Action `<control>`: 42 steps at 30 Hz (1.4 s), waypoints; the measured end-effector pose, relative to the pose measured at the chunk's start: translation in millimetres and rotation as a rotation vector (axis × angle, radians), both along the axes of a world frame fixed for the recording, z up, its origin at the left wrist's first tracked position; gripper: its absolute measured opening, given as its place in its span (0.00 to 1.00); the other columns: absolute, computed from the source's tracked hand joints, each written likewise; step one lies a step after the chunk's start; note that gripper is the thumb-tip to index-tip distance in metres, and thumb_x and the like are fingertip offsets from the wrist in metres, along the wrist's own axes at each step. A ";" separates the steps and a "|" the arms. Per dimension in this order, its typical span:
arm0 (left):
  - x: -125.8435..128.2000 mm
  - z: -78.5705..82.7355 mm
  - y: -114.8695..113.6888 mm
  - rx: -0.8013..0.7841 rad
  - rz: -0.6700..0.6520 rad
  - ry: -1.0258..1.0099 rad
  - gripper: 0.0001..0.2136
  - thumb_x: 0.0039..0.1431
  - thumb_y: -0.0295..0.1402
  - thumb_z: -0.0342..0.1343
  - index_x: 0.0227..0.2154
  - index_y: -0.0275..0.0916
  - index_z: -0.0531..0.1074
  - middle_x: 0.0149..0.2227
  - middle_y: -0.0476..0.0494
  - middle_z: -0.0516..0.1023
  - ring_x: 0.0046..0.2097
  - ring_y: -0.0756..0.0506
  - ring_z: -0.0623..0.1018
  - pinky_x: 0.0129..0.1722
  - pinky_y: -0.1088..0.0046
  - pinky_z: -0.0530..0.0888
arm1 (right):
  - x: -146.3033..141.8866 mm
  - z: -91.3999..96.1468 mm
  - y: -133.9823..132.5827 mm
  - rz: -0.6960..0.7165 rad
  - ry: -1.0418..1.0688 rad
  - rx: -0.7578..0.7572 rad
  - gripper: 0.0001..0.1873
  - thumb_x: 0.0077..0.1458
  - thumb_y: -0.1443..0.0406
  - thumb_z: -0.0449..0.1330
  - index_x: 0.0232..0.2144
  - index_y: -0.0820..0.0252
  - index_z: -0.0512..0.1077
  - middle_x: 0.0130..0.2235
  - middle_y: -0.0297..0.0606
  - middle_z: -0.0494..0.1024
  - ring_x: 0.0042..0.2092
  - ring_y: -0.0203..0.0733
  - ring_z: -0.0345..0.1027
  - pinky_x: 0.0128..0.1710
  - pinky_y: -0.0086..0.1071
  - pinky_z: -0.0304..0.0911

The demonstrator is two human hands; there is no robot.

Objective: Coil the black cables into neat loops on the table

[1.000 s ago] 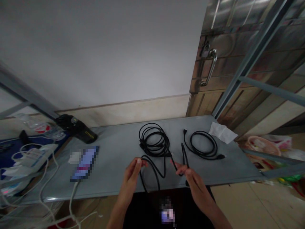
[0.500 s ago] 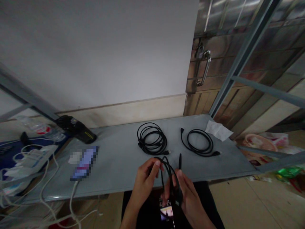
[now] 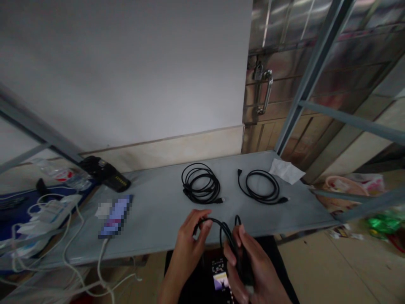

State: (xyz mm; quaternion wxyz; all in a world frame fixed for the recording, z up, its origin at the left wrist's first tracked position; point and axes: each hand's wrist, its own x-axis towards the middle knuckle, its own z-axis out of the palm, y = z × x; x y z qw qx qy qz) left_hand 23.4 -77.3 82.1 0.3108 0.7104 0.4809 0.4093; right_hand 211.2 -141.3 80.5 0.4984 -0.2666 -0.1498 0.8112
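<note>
A looped black cable (image 3: 224,226) is stretched between my two hands above the table's front edge. My left hand (image 3: 193,236) pinches the loop's left end between thumb and fingers. Around the other end, my right hand (image 3: 245,261) is closed, with a dark connector running down through the palm; its exact shape is blurred. Two more black cables lie on the table beyond: a thick coil (image 3: 202,185) straight ahead, its plug pointing right, and a smaller coil (image 3: 262,187) to the right with both ends sticking out.
The grey table (image 3: 158,219) meets a white wall. At left are a phone (image 3: 117,216) with a white lead, a black device (image 3: 107,174), a plastic bottle (image 3: 63,174) and tangled white cords. A crumpled tissue (image 3: 287,170) lies by the right metal post (image 3: 303,93). A lit screen (image 3: 220,279) shows below my hands.
My right hand has closed further around the cable and turned, and its upright end now curves over. The loop between my hands has been drawn into a tighter arc. The view has shifted slightly.
</note>
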 end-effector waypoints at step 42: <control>39.1 82.5 16.0 -0.256 -0.508 0.090 0.06 0.68 0.36 0.75 0.43 0.41 0.87 0.32 0.51 0.83 0.33 0.48 0.79 0.34 0.75 0.71 | 87.9 35.7 13.2 0.384 -0.575 0.283 0.40 0.66 0.28 0.63 0.31 0.57 0.68 0.23 0.25 0.63 0.22 0.27 0.51 0.23 0.25 0.46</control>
